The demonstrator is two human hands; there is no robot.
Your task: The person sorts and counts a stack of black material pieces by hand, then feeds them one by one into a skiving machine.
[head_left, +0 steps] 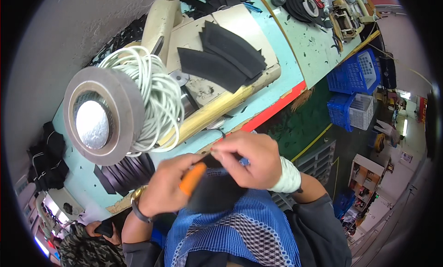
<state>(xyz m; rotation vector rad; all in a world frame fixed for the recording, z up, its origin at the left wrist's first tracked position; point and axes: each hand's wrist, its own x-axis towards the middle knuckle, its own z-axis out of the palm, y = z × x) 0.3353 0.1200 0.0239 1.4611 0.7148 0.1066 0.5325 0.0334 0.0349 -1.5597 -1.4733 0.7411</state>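
I log: one black piece, blurred, before the blue apron; left hand, fingers grasping it; right hand, fingers pinched near its upper edge, contents unclear to me.

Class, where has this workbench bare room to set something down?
Nearly bare: the pale blue tabletop between the machine bed and red edge strip; another patch between the black bundle and dark stack. Crowded: the bed, under dark curved pieces.
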